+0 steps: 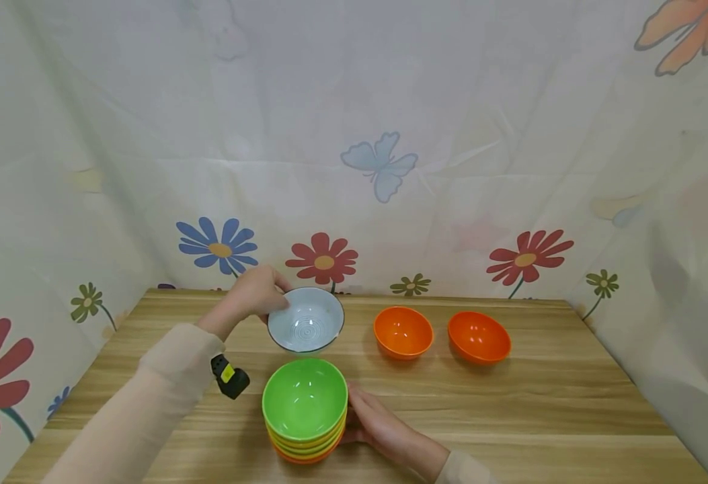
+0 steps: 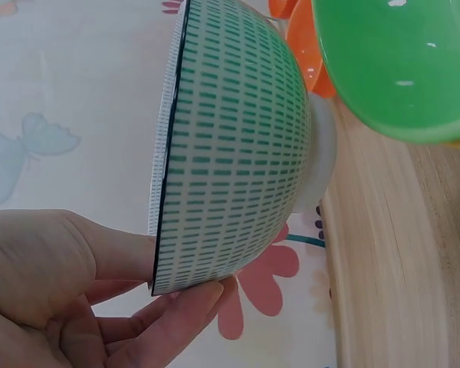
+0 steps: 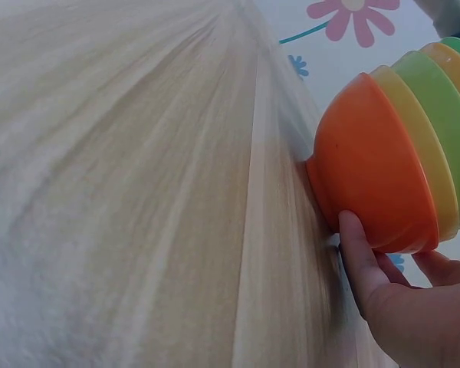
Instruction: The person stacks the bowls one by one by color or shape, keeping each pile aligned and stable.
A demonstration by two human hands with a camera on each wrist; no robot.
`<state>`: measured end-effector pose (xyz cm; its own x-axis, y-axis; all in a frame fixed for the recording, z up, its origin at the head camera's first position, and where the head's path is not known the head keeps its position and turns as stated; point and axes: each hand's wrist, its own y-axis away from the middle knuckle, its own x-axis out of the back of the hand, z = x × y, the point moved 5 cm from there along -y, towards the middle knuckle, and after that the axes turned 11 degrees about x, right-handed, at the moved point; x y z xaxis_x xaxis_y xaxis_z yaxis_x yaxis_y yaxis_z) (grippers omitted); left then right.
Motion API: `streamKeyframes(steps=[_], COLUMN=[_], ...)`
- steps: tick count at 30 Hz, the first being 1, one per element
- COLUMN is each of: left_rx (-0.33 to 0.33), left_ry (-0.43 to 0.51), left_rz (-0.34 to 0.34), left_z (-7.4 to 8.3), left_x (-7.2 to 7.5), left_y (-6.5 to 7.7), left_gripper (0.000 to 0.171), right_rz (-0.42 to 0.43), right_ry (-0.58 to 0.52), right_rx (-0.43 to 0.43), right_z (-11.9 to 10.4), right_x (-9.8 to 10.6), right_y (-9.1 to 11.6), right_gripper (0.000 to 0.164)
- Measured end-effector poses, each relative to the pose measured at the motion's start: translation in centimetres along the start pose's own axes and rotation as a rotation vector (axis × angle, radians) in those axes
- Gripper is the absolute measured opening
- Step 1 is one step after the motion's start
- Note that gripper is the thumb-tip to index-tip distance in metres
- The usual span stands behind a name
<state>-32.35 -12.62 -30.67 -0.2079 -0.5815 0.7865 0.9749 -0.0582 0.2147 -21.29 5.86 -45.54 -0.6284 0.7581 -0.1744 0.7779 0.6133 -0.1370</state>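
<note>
My left hand (image 1: 259, 294) pinches the rim of a pale bowl (image 1: 306, 321), with the thumb inside and the fingers outside. Green dashes and a dark rim line mark this bowl (image 2: 234, 146) in the left wrist view. It is held up off the table, just behind a stack of bowls. A green bowl (image 1: 305, 398) tops the stack, above yellow, green and orange ones. My right hand (image 1: 384, 425) rests against the stack's right side. In the right wrist view its fingers (image 3: 355, 239) touch the bottom orange bowl (image 3: 372, 165); some fingertips are hidden beneath it.
Two separate orange bowls stand to the right of the pale bowl, one nearer (image 1: 403, 334) and one farther right (image 1: 479, 338). The wooden table (image 1: 541, 403) ends at a flowered cloth backdrop (image 1: 450, 222). A black wrist device (image 1: 230, 378) sits by the left sleeve.
</note>
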Motion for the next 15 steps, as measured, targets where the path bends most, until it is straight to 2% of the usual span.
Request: streamKeyframes(steps=[9, 15], left_rx=[-0.003, -0.028], left_ry=[-0.028, -0.005], left_rz=[-0.002, 0.001], left_z=[0.7, 1.2], left_x=[0.2, 0.3], left_y=[1.1, 2.5], left_gripper=[0.029, 0.027], right_rz=[0.030, 0.043], right_ry=[0.002, -0.009], right_rx=[-0.021, -0.021], right_z=[0.1, 0.3], right_x=[-0.1, 0.1], right_y=[0.1, 0.1], right_gripper=[0.056, 0.057])
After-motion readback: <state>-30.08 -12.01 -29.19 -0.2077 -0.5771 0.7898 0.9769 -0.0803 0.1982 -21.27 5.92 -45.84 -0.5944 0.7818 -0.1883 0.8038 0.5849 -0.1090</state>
